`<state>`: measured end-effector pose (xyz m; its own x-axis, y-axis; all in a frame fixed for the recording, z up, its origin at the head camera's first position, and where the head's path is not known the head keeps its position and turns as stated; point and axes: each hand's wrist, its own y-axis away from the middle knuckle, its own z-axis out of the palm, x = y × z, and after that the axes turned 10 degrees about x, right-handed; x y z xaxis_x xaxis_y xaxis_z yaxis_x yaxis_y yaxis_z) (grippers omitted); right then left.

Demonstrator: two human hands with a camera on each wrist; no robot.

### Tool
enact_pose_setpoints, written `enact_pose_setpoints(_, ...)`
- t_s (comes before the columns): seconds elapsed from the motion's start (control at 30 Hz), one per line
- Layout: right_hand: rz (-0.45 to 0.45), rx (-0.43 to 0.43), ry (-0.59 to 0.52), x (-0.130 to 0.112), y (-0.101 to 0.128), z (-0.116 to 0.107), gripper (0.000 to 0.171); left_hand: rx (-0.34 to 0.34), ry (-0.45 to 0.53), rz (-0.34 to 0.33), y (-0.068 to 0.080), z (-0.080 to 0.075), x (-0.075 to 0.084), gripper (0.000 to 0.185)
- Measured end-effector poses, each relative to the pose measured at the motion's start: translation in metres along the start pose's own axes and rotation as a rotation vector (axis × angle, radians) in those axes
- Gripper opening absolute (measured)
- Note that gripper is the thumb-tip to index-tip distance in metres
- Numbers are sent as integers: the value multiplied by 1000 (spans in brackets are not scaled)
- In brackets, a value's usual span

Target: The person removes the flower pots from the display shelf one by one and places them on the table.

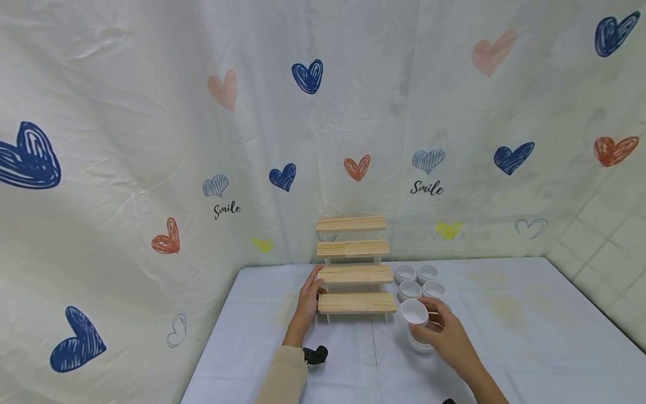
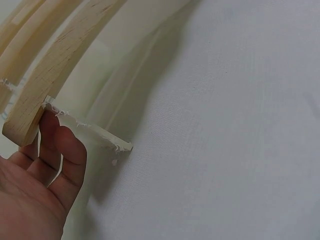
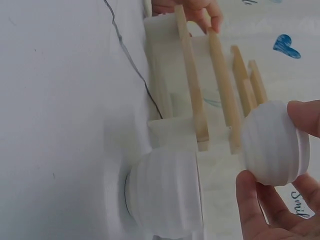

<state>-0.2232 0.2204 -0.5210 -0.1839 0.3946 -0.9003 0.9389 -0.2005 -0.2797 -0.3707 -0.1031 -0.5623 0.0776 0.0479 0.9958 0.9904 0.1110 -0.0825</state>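
The right hand [image 1: 444, 334] grips a white jar [image 1: 415, 313] just right of the wooden stepped stand [image 1: 356, 273], above another jar [image 1: 421, 343] on the bench [image 1: 504, 336]. The left hand [image 1: 308, 300], fingers relaxed, steadies the stand's left end; best to keep that brace and set the jar down level.

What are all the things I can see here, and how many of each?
Wooden step shelf: one, pale wood, four steps, at the back of the table.
Little cups: six, white; four in a group right of the shelf, one held up, one on the table below it.
Tablecloth: one, white, over the table.
Curtain: one, cream with blue, red, pink and yellow hearts and the word Smile, behind the table.
Hands: left hand touches the shelf's left end; right hand holds one cup.
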Motion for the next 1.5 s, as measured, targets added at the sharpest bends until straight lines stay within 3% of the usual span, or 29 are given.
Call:
enact_pose_setpoints(0.3,-2,35,5,9,2,-11,67,32,-26,25,0,3,-4,50)
enact_pose_setpoints(0.67,-10,44,-13,16,3,-25,62,35,-25,5,-1,3,-3,49)
enact_pose_setpoints(1.03,-3,61,22,24,5,-33,64,-57,-28,-6,16,-7,31,51)
enact_pose_setpoints(1.33,-2,64,37,30,8,-41,61,8,-16,28,3,1,2,51)
enact_pose_setpoints(1.5,11,62,63,34,10,-44,61,19,-18,23,2,2,-2,50)
